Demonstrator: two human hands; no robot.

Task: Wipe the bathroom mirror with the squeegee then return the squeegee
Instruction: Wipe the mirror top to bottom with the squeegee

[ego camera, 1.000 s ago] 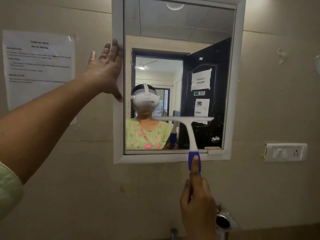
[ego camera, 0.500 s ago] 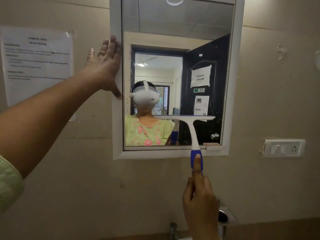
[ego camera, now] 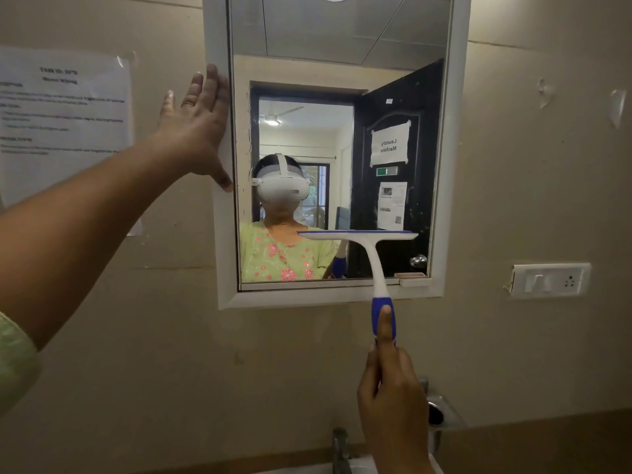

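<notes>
A white-framed mirror [ego camera: 342,46] hangs on the beige wall. The squeegee [ego camera: 374,258] has a white head and neck and a blue grip. Its blade lies level against the lower right part of the glass. My right hand [ego camera: 393,401] grips the blue handle from below, thumb stretched up along it. My left hand [ego camera: 196,128] presses flat with straight fingers on the mirror's left frame edge. The glass reflects a person in a green top with a white headset, and a dark door behind.
A printed sheet [ego camera: 65,114] is taped to the wall left of the mirror. A white switch plate [ego camera: 550,280] sits at the right. Below are a tap [ego camera: 340,449], a metal holder [ego camera: 441,410] and a ledge along the bottom.
The view has shifted slightly, so mirror and hands sit a little higher in frame. The squeegee blade stays low on the right of the glass; my left hand stays on the frame.
</notes>
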